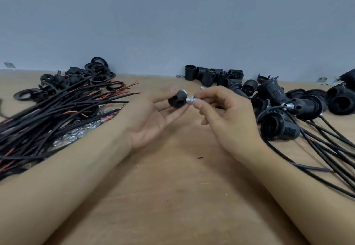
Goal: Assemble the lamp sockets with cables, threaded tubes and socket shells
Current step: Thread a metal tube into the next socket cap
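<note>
Both hands are up over the middle of the wooden table [172,196], and right between them sits the action: a black socket cap [177,99] meeting a small silver threaded tube [190,99]. The left hand [153,118] lies palm up, mostly spread, with the cap held at its fingertips, thumb over the top and a finger or two underneath, the other fingers lying straight and relaxed below. The cap is rounded, its narrow end facing right toward the tube. The right hand [224,114] comes in from the other side with thumb and forefinger pinching the tube's right end, the remaining fingers loosely curled beneath. The tube lies roughly level, long axis running left to right, its left end touching the cap's narrow end; how deep it sits inside cannot be told from here. Off to the left, a thick bundle of black cables [57,114] with red and black stripped ends fans across the table, with black rings [98,72] heaped behind it and a scatter of shiny metal nuts [76,135] poking out along its near edge. At the back, against the grey wall [172,24], a cluster of loose black socket shells [215,75] stands and lies about. To the right, finished sockets [278,127] rest on their sides with cables trailing toward the near right corner.
</note>
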Available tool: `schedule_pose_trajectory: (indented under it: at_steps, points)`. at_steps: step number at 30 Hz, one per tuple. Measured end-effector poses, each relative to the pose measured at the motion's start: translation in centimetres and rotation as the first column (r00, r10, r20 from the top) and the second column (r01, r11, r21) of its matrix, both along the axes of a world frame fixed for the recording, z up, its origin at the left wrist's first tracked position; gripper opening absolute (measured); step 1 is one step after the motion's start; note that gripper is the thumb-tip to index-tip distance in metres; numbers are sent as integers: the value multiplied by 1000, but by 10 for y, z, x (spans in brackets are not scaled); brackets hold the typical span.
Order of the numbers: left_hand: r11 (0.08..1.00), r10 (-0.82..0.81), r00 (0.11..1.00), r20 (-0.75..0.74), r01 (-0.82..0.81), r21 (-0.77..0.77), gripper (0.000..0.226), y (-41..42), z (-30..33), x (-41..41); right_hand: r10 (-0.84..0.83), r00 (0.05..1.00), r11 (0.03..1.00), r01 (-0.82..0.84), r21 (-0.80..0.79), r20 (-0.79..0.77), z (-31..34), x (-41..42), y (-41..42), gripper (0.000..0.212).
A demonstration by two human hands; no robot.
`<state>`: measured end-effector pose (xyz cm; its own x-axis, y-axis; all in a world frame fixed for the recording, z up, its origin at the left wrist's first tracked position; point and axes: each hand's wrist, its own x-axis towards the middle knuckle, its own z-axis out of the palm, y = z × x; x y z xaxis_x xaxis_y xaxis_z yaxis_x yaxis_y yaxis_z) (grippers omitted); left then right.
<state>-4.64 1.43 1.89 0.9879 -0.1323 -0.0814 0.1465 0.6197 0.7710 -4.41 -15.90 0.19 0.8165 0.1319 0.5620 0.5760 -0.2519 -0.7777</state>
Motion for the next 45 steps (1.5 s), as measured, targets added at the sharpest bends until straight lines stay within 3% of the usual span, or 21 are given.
schedule_pose_trajectory:
  at_steps: [4, 8, 10, 14, 21, 25, 34, 41, 45]
  points:
    - [999, 33, 996, 80, -33, 5, 15, -1, -3, -12, 29, 1000, 999, -29, -42, -10, -3, -3, 3, 12]
    - [998, 58, 997, 41, -57, -36, 10, -7, -9, -15, 52, 999, 998, -52, -17, -2, 0, -5, 1, 14]
    - [998, 55, 998, 23, -54, -38, 19, -7, -10, -15, 58, 998, 997, -57, -42, 27, -1, -5, 2, 16]
    - [995, 65, 998, 5, -65, 80, 9, -9, -13, -15, 51, 995, 996, -44, -81, 84, -2, -5, 3, 17]
    - [993, 78, 997, 16, -79, 90, 18, -8, -12, -14, 61, 994, 998, -59, -27, 89, 0, -9, 3, 24]
    - [997, 61, 997, 39, -62, 47, 44, -8, -11, -16, 68, 998, 997, -69, 23, 11, 0, -8, 2, 14]
    - [999, 18, 999, 49, -20, 41, 27, -10, -13, -19, 83, 995, 997, -83, -1, -56, 0, -5, -2, 7]
    - [1000, 5, 997, 72, -5, 1, 47, -12, -9, -22, 36, 997, 997, -41, -63, -71, 0, -4, -2, 19]
    - [998, 11, 997, 71, -15, 62, 43, -13, -9, -22, 44, 999, 997, -42, -63, 20, -1, -4, -2, 8]
